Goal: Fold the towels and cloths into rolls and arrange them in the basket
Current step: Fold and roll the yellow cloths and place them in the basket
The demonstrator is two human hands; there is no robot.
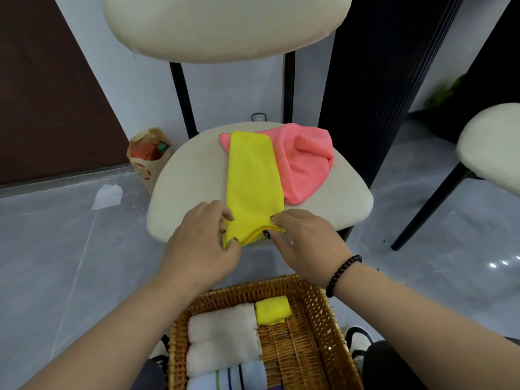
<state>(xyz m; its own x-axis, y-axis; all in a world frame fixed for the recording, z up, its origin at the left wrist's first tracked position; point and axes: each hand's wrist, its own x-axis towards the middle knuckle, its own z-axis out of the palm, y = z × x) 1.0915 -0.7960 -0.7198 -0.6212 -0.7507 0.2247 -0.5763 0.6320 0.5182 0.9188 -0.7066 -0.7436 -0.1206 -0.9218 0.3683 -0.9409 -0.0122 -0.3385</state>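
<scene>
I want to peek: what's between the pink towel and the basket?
In the head view, the folded yellow cloth and both hands, left hand and right hand, lie between pink towel and basket.

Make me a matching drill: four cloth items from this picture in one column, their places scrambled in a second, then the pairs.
Things
1. long yellow cloth
2. pink towel
3. small yellow roll
4. white rolls

Places
A. basket, left side
B. chair seat, partly under another cloth
C. basket, far end, right of the white rolls
D. chair seat, near end pinched by left hand and right hand

Pairs: 1-D, 2-B, 3-C, 4-A
</scene>
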